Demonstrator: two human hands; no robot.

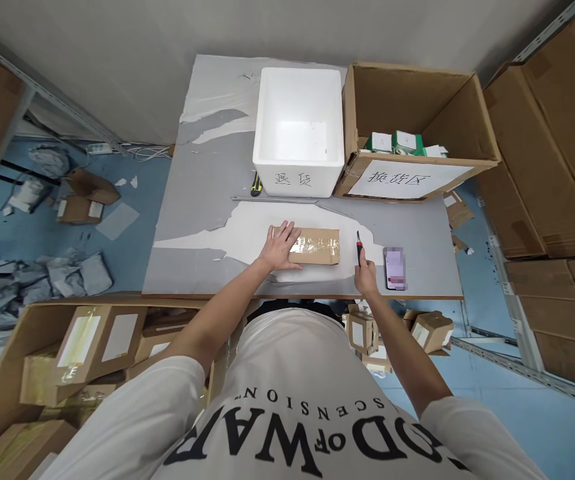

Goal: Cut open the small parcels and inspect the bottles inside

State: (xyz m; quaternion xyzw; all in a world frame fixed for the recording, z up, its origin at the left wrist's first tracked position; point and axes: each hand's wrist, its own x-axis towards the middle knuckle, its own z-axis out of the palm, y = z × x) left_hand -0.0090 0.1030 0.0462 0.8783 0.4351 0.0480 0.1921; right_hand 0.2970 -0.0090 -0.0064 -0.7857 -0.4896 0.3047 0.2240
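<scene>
A small brown cardboard box (317, 246), sealed with clear tape, lies lengthwise on the table near its front edge. My left hand (280, 248) rests flat on the box's left end, fingers spread. To the right of the box, my right hand (366, 275) is closed round the handle of a red and black utility knife (359, 247). The knife points away from me, apart from the box. Just right of that hand lies a phone (394, 269) with its screen lit.
Behind the box stand a white foam bin (298, 180) and a large open carton (417, 160) holding green and white boxes (407, 141). A yellow and black cutter (256, 183) lies beside the bin. A big carton of parcels (102, 340) stands at lower left; stacked cartons (537, 147) line the right.
</scene>
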